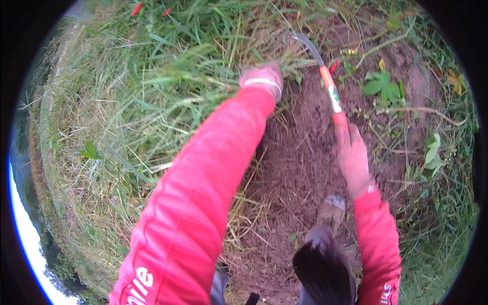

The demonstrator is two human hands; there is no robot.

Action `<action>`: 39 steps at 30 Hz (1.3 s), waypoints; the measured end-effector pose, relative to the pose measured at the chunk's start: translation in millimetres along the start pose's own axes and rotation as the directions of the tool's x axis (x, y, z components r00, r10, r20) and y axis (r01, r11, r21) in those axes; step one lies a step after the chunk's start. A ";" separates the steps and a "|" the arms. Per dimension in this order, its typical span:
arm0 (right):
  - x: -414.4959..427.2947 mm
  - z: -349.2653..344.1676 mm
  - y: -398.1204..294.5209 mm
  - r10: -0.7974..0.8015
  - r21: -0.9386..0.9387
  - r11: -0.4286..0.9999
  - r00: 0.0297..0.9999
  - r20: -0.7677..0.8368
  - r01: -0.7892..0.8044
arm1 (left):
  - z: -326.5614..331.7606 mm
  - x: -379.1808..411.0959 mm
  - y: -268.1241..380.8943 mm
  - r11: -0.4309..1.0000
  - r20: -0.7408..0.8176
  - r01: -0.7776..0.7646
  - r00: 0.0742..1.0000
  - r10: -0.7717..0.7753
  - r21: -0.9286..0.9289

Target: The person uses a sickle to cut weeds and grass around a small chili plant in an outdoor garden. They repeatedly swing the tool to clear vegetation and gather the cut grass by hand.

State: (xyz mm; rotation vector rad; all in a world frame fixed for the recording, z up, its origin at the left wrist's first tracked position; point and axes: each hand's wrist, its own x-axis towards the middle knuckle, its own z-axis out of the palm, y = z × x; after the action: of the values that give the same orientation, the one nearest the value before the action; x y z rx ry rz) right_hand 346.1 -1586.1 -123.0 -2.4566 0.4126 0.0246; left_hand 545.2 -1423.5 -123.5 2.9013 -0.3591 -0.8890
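My right hand [351, 156] grips the lower end of a sickle's orange handle [328, 78], which carries a white label. The sickle's curved metal blade [309, 45] points away from me, its tip hooking left over cut stalks and bare soil. To the left, my left hand [262, 78] is closed around green grass stems [213, 82], some of which stick out on its right side towards the blade. Motion blurs this hand, and its fingers are mostly hidden behind its back. Blade and left hand are apart.
Brown soil [301, 152] with dry straw lies between my arms; my shoe [331, 213] stands on it. A leafy green plant [383, 87] and a bent stem [385, 44] are at right. Slim red pods [334, 67] show near the handle and far left. Thick grass [114, 114] covers the left.
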 end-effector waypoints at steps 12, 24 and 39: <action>-58.4 -18.1 -25.3 0.372 0.389 0.809 0.896 0.243 -0.442 | 19.3 -20.3 0.2 0.986 -0.123 -0.075 0.991 0.056 -0.150; 45.7 113.4 -73.4 0.515 0.701 0.217 0.690 0.508 -0.679 | 17.1 -16.5 1.8 0.986 -0.050 0.025 0.998 -0.034 -0.165; 26.7 76.1 -53.3 0.303 0.870 -0.250 0.819 0.487 -0.425 | 15.2 -21.6 4.3 0.986 -0.096 -0.023 0.995 0.007 -0.165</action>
State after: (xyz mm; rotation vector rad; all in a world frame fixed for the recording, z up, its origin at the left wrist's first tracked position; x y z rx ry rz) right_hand 393.8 -1508.3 -155.0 -0.6028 0.7653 0.0518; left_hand 518.5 -1422.5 -123.8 2.7720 -0.2841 -0.7364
